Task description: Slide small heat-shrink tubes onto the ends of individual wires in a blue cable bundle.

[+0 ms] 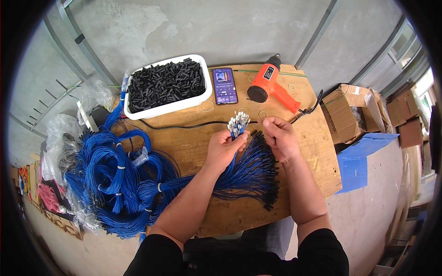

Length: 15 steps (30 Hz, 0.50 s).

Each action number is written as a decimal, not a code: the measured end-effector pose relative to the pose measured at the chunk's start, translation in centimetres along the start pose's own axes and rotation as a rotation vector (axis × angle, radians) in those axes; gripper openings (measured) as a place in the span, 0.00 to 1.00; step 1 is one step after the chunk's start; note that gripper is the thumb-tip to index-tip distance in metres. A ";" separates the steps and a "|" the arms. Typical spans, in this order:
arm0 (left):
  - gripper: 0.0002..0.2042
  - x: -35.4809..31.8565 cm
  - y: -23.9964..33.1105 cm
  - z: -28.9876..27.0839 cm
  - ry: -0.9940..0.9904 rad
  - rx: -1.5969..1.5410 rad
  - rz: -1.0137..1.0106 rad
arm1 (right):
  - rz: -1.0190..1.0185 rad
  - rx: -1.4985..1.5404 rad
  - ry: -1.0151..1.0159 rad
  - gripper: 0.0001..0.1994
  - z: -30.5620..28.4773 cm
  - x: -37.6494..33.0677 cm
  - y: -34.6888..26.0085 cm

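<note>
My left hand point(222, 148) is closed around a bundle of blue wires, whose silver-white metal terminals point(239, 121) stick up above the fingers. To the right of that bundle, my right hand point(282, 140) is raised with thumb and forefinger pinched together; whatever is between the fingertips is too small to make out. Below and between my hands, a fan of blue wires point(246, 177) with black sleeves on their ends spreads over the wooden table point(216, 218). Its strands run left to a banded part near my left forearm.
A white tub point(207, 76) of black tubes, a phone point(224, 86) and an orange heat gun point(269, 83) stand along the back. Coiled blue wire bundles point(115, 170) cover the left side. A black cord point(184, 126) crosses behind my hands. Cardboard boxes point(340, 117) sit at the right.
</note>
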<state>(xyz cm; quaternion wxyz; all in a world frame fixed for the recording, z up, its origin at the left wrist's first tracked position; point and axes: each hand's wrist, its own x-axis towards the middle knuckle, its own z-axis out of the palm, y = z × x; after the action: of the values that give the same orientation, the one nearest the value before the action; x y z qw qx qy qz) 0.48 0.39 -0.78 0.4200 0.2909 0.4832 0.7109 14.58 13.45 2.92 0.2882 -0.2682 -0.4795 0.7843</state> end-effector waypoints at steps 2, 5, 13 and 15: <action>0.09 -0.4 0.9 0.3 -0.043 0.143 -0.072 | -0.002 -0.013 -0.020 0.08 0.3 -0.1 0.2; 0.10 -0.3 0.2 0.0 -0.087 0.222 -0.076 | -0.005 -0.047 -0.069 0.07 0.2 -0.2 0.3; 0.11 -0.1 0.1 -0.2 -0.052 -0.011 -0.130 | -0.048 -0.178 -0.052 0.05 0.6 -0.6 0.0; 0.11 -0.1 0.5 -0.1 -0.034 -0.034 -0.153 | -0.044 -0.194 -0.080 0.05 0.5 -0.6 0.1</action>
<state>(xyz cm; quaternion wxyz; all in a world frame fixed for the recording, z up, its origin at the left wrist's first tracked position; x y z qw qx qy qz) 0.27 0.18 -0.39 0.4861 0.2583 0.4848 0.6797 14.62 12.70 3.10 0.2586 -0.2530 -0.5701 0.7376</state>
